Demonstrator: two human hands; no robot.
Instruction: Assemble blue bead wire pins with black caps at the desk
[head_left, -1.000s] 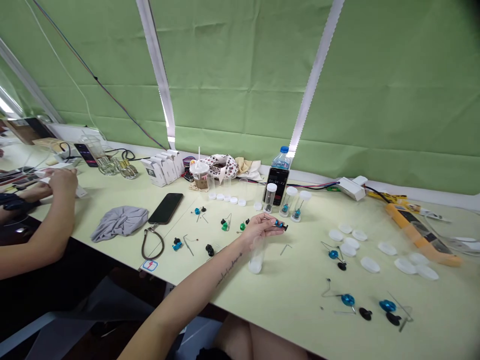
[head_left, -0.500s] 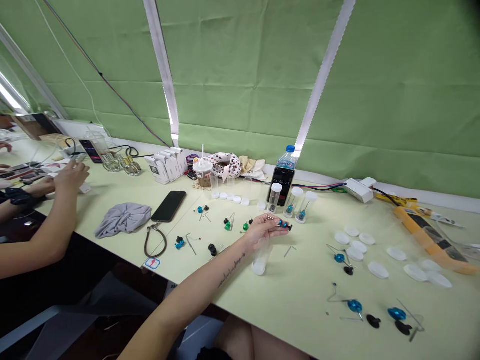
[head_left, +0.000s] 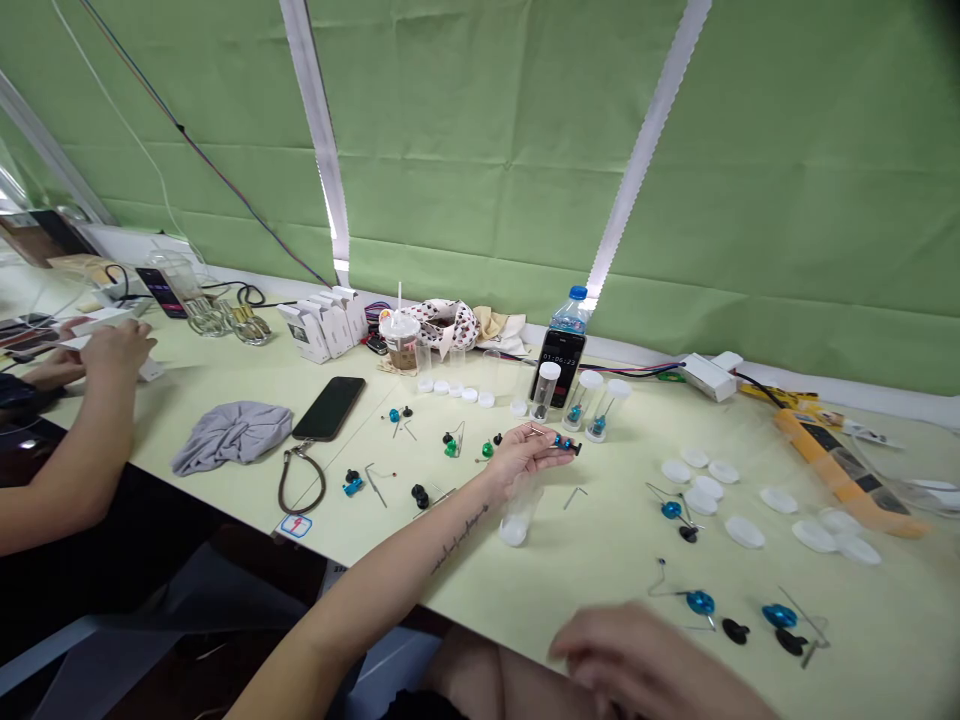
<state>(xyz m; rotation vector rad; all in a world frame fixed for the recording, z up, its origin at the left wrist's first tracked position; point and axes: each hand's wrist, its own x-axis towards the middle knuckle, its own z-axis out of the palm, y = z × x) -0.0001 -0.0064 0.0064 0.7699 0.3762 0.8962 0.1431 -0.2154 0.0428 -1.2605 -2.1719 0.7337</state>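
My left hand [head_left: 525, 452] is closed around a small blue-and-black part [head_left: 566, 443] with a thin metal rod. Below its wrist a clear tube [head_left: 521, 512] with a white end rests on the table. An L-shaped hex key [head_left: 575, 496] lies just to the right of that hand. My right hand [head_left: 637, 650] is over the table's front edge, smeared by motion, and its fingers are not clear. To its right lie blue parts [head_left: 700, 602] with bent wires and black discs [head_left: 735, 630].
Capped clear tubes [head_left: 576, 400] holding parts stand before a propped phone [head_left: 559, 358]. White round caps [head_left: 745, 532] and an orange tool [head_left: 847, 470] lie at right. On the left are a dark phone [head_left: 330, 407], a grey cloth [head_left: 232, 437] and another person's hand [head_left: 116, 350].
My right hand has come into view from below, at the table's front edge. My left hand keeps hold of the blue-and-black part. The whole view has shifted slightly.
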